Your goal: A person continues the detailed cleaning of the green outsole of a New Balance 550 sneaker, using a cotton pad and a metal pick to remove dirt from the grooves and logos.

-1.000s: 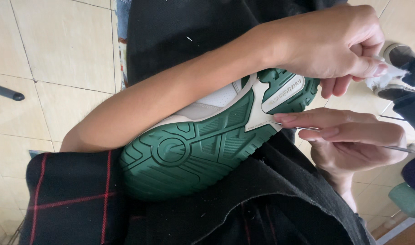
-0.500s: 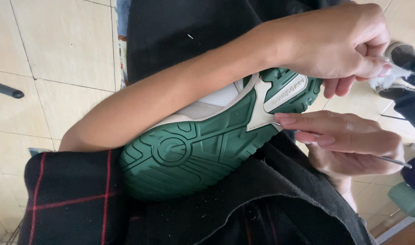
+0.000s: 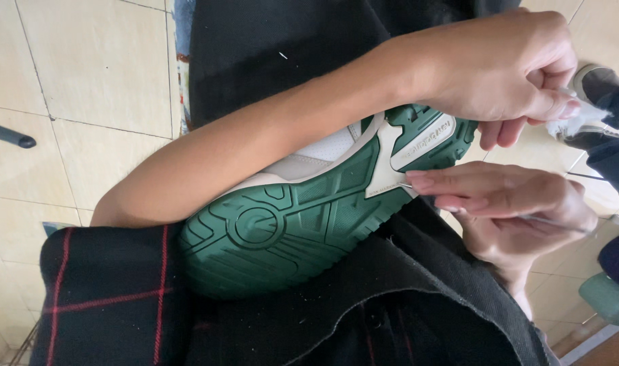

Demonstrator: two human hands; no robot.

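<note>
Your left hand [image 3: 506,64] clenches a white wad [image 3: 580,123] above the green-soled sneaker's [image 3: 303,224] heel. Beside that heel, your right hand [image 3: 506,207] pinches a thin tool [image 3: 408,184] against the sole's white edge.

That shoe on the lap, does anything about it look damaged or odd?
No damage shows. The shoe lies sole-up on a dark lap, pinned under the left forearm. The right hand presses a thin needle-like tool into its white sole edge.
</note>
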